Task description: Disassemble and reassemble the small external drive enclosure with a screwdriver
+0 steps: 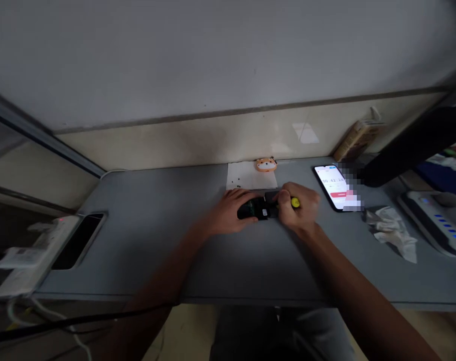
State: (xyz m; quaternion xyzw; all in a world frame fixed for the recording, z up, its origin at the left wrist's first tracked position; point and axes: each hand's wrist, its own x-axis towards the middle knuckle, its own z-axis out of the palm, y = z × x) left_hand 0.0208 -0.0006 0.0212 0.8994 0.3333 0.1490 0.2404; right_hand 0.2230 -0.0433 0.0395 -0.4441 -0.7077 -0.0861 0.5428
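Observation:
My left hand (228,213) lies on a small black device (255,208) in the middle of the grey desk (156,240), its fingers curled over the device's left end. My right hand (301,208) is closed around a screwdriver with a yellow handle end (295,202), its shaft pointing left at the device. The tip is hidden between my hands. Just behind lies a white sheet of paper (246,176) with a few small dark specks, likely screws.
An orange animal-shaped trinket (266,164) sits at the paper's far edge. A lit phone (335,186) lies to the right, with crumpled tissue (391,230) nearer. A power strip with blue lights (436,223) is far right. A desk cut-out (79,240) is at left.

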